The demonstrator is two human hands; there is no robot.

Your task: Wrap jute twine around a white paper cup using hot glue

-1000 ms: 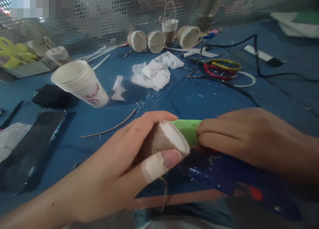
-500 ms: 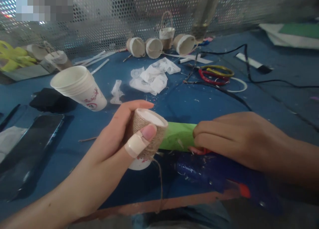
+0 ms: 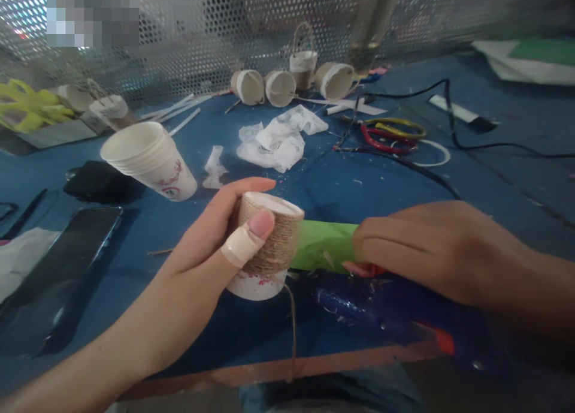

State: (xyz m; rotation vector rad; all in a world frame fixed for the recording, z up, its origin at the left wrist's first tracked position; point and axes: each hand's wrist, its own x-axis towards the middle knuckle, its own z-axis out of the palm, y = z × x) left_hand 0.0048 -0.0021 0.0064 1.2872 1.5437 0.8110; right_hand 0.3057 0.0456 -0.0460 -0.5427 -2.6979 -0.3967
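My left hand (image 3: 202, 269) is closed around a paper cup (image 3: 258, 287), held upside down with its base up. Jute twine (image 3: 274, 236) is wound in rows over most of the cup, leaving a printed white band near the rim. A loose twine end (image 3: 294, 335) hangs down toward the table edge. A bandage wraps my left thumb, which presses on the twine. My right hand (image 3: 417, 254) has its fingers bent together at the end of a green strip (image 3: 326, 242); a red-orange part shows under the fingertips, otherwise hidden. Just below lies a blue glue gun (image 3: 354, 302).
Stacked paper cups (image 3: 155, 161) lean at the left, near a phone (image 3: 67, 269) and a black box-like object (image 3: 101, 182). Crumpled white plastic (image 3: 278, 140), red and yellow-handled tools (image 3: 390, 134) and a black cable (image 3: 453, 125) lie beyond my hands. Several small cup baskets (image 3: 303, 65) line the back.
My left hand has turned the cup slightly, so more of its twine side and printed band shows. My right hand stays by the green strip. The whole view has shifted a little.
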